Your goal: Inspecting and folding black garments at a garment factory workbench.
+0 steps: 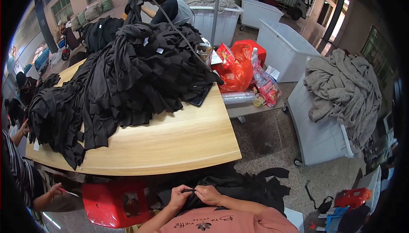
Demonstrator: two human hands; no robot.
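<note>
Fig.: Seated worker w/ black garment (238,187) on lap, below near edge of table (179,148). Left hand (180,197) and right hand (208,194) sit close together, both pinched shut on a small fold of the cloth betw. fingertips; what sits in the pinch is too small to tell. Judged technique: keep fabric taut betw. the two pinches, work close to the body, let the rest drape over knees. Pile of black garments (128,75) lies well apart on the table.

Both hands, left hand (180,195) and right hand (208,194), seemingly pinch black fabric (243,186) below the wooden table (179,139).
</note>
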